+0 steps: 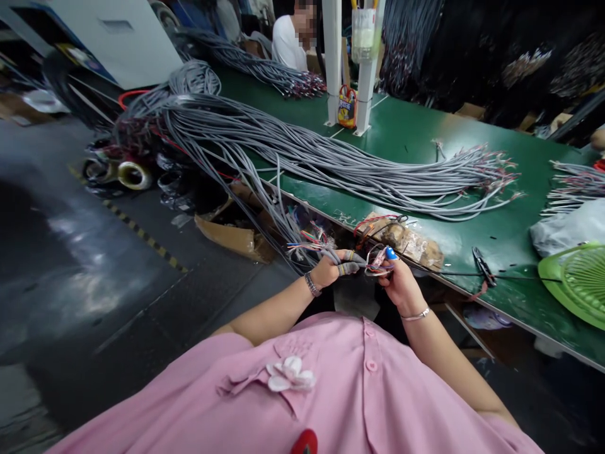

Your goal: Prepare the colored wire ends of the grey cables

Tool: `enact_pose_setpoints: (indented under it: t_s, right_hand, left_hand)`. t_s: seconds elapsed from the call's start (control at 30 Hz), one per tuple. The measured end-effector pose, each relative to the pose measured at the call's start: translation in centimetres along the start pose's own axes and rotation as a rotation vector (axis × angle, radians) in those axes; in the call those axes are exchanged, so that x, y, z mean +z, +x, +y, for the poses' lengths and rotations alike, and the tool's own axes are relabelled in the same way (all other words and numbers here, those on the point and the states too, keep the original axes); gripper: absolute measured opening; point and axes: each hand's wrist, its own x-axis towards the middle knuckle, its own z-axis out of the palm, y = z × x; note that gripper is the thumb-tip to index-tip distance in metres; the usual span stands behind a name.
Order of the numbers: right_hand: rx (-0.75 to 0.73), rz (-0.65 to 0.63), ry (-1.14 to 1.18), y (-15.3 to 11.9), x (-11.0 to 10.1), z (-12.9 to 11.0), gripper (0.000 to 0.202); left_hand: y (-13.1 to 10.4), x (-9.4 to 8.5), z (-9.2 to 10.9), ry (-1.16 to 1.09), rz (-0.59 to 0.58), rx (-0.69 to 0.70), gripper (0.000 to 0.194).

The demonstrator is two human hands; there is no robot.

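Observation:
My left hand point(326, 270), its fingers wrapped in grey tape or finger sleeves, is closed around a few grey cables point(357, 260). Beyond it, loose coloured wires point(312, 239) fan out on the left. My right hand point(401, 285), with a blue cover on the thumb, pinches the thin white, red and dark wires point(377, 260) that come out of the cable ends. Both hands are close together in front of the green table's edge. Just past the right hand lies a lumpy tape-wrapped block point(409, 241), with red and black wires at its left end.
A long bundle of grey cables point(302, 151) stretches across the green table point(501, 252). Dark pliers or cutters point(483, 266) and a green plastic basket point(579, 277) lie on the right. A cardboard box point(234, 236) and tape rolls point(135, 175) are below. A person point(289, 43) sits across the table.

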Motion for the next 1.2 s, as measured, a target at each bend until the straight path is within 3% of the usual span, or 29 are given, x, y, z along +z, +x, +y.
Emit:
enact_pose_setpoints:
  t_s: [0.37,0.7,0.83,1.03,1.2]
  right_hand:
    - [0.058,-0.081,0.097,0.4,0.0,-0.3,0.034]
    - [0.078,-0.117,0.225,-0.4,0.7,-0.5,0.023]
    - [0.116,-0.124,0.317,-0.7,0.6,-0.2,0.027]
    - [0.166,-0.093,0.308,-1.0,-0.7,0.4,0.039]
    - [0.178,-0.044,0.275,-1.0,-2.5,1.4,0.041]
  left_hand:
    - [1.2,0.5,0.1,0.027,-0.08,0.017,0.041]
    - [0.9,0.8,-1.0,0.055,-0.147,0.002,0.041]
    - [0.6,0.7,-1.0,0.076,-0.178,0.011,0.039]
    - [-0.1,0.3,0.2,0.073,-0.209,0.023,0.04]
    - [-1.6,0.1,1.9,0.217,-0.269,0.047,0.04]
